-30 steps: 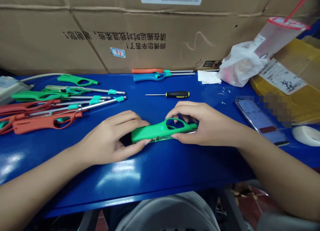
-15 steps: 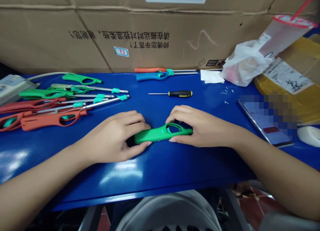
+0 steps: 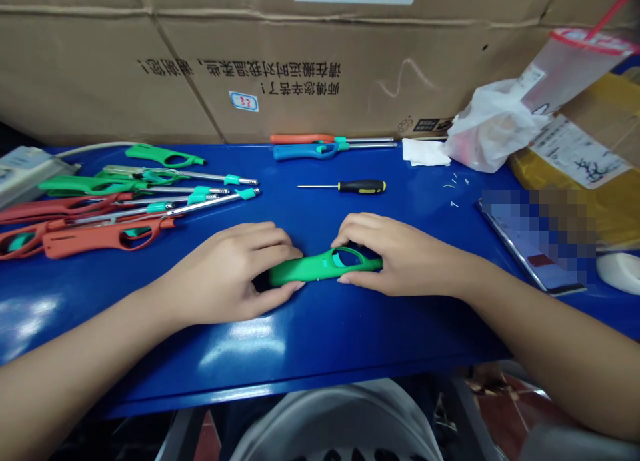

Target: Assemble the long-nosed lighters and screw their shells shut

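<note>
A green plastic lighter handle (image 3: 320, 268) with a finger loop lies flat on the blue table (image 3: 310, 341), held at both ends. My left hand (image 3: 235, 274) is closed round its left end, thumb pressed under it. My right hand (image 3: 400, 254) grips the right end, fingers curled over the top by the loop and thumb along the near side. Both hands press the handle down on the table.
A pile of red and green long-nosed lighters (image 3: 125, 201) lies at the left. A black screwdriver (image 3: 357, 186) and two more lighters (image 3: 325, 146) lie behind the hands. A phone (image 3: 530, 248), small screws (image 3: 454, 184), a white plastic bag (image 3: 493, 124) and cardboard boxes (image 3: 300, 54) stand right and behind.
The green handle's two halves have closed together; the metal and wire seen under it a second ago no longer show. Both hands stay on it, almost still since half a second ago.
</note>
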Demonstrator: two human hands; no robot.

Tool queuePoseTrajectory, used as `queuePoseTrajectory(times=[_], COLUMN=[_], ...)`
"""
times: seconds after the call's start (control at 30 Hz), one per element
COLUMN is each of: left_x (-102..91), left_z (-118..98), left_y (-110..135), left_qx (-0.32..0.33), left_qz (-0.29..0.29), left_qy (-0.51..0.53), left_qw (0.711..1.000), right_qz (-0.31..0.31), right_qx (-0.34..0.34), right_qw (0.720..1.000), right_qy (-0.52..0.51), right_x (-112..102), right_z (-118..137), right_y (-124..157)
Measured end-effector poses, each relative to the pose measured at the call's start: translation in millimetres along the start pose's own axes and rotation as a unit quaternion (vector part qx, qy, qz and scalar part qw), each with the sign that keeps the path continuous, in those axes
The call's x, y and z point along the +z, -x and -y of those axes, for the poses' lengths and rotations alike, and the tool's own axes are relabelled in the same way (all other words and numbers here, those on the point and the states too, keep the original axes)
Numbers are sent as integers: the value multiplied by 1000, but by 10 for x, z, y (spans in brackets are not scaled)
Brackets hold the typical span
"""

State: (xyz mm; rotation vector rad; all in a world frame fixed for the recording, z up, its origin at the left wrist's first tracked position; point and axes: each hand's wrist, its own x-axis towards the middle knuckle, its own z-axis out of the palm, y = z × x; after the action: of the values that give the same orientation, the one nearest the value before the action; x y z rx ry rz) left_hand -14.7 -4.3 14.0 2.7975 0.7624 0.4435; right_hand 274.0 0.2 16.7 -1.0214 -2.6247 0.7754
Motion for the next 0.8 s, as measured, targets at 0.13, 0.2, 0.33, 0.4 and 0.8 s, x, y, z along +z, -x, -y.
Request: queuePoseTrajectory(times=[0.13, 0.2, 0.33, 0.4, 0.8], left_x=[-19, -37, -52, -41, 40], left_z=[5, 2, -16, -25, -50], left_y=[10, 18, 26, 26, -7], left_qx=[-10, -22, -48, -44, 21], left_qz=[10, 20, 35, 35, -11], left_qy=[-1, 12, 33, 20, -138], left_qw=[1000, 999, 998, 998, 990], right_qz=[0, 4, 9, 8, 15], right_qx=[24, 44, 71, 70, -89], right_qw=[1000, 999, 996, 996, 973], right_qy=[-18, -32, -55, -56, 211], right_x=[-2, -2, 1, 2, 15], right_z=[21, 30, 36, 37, 18], right_y=[1, -1, -4, -5, -37])
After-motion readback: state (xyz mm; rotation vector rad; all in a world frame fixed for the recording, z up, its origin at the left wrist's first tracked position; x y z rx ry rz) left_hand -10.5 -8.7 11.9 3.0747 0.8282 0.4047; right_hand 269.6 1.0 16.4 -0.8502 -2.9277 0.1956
